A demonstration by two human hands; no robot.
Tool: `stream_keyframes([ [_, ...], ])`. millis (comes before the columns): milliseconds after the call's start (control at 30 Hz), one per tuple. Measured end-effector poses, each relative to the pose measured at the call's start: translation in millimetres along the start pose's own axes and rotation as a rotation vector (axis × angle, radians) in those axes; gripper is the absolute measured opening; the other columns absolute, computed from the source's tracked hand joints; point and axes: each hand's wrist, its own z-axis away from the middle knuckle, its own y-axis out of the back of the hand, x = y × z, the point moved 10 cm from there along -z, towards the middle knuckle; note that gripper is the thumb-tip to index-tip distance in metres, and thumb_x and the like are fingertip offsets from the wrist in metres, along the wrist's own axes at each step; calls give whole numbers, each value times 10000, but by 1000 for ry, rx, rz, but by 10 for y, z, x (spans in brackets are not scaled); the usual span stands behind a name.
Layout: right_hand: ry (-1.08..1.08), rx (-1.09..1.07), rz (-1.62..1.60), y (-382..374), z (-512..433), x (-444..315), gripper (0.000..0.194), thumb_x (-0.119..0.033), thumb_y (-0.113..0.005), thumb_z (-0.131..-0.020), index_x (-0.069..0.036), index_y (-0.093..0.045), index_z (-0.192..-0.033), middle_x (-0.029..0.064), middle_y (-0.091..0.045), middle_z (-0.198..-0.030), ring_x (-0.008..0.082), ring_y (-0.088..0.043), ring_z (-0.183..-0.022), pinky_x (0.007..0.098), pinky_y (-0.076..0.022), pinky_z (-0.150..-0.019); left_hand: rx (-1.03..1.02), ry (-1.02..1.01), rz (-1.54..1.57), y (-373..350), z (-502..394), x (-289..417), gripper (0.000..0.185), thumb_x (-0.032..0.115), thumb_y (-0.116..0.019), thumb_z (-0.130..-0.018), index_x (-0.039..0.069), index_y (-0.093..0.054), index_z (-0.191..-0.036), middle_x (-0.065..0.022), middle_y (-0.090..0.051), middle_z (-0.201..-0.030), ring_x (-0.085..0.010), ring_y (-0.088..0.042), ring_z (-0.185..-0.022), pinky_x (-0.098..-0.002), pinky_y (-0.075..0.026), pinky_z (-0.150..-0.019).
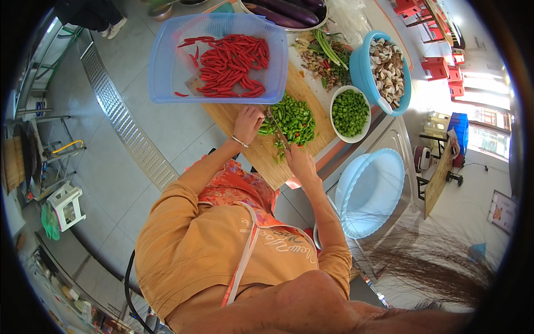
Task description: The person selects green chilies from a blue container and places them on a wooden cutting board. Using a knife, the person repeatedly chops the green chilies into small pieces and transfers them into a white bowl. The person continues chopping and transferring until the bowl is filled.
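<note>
My right hand [301,163] grips the handle of a kitchen knife [280,132], whose blade points away from me over a wooden cutting board [267,167]. My left hand [249,124], fingers curled, is beside the blade's far end; whether it touches the blade or holds anything is unclear. Chopped green peppers [298,119], with a few red bits, lie heaped on the board, mostly right of the blade. Over the board's far end, a blue plastic basket [167,79] holds many whole red chillies [233,62]. A white bowl [350,113] of chopped green pepper stands to the right.
A blue tub [362,67] holds cut mushrooms [388,73]. Eggplants [288,12] fill a basin at the back, near vegetable trimmings [323,60]. A pale blue basin [369,194] sits on the metal sink counter at right. A white stool [66,206] stands left; another person's legs [98,16] appear far left.
</note>
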Motion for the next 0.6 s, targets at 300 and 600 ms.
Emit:
stream_keyframes([
  [300, 21, -83, 51, -55, -192, 71, 229, -276, -509, -998, -47, -507, -1008, 259, -651, -760, 464, -646, -781, 586, -481, -688, 61, -58, 50, -13, 32, -23, 124, 32, -681, -804, 70, -590, -879, -100, -604, -880, -336, -571, -891, -433, -475, -812],
  [600, -53, 65, -33, -370, -401, 13, 257, -294, -522, -991, -41, -529, -1037, 246, -662, -736, 458, -656, -740, 588, -481, -669, -8, -44, 6, 25, 39, 16, 102, 27, -652, -823, 73, -592, -892, -103, -604, -889, -333, -552, -896, -427, -472, -822],
])
